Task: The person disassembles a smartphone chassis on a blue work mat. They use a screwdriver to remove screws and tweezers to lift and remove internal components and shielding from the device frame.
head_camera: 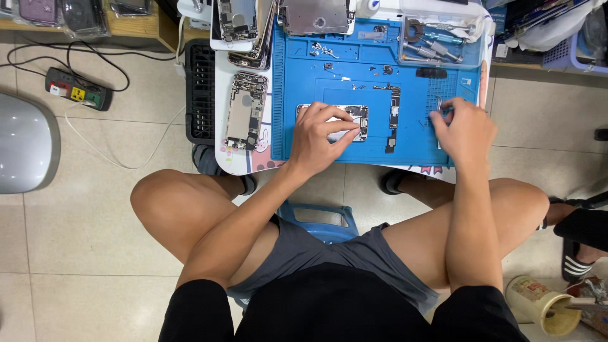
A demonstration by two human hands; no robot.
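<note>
The phone [345, 121] lies open with parts out; left hand [318, 136] presses it flat, right hand [465, 130] pinches tweezers [439, 113]

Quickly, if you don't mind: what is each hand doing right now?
Left hand: fingers spread, pressing on the opened phone on the blue mat; not closed around it.
Right hand: pinching tweezers.
</note>
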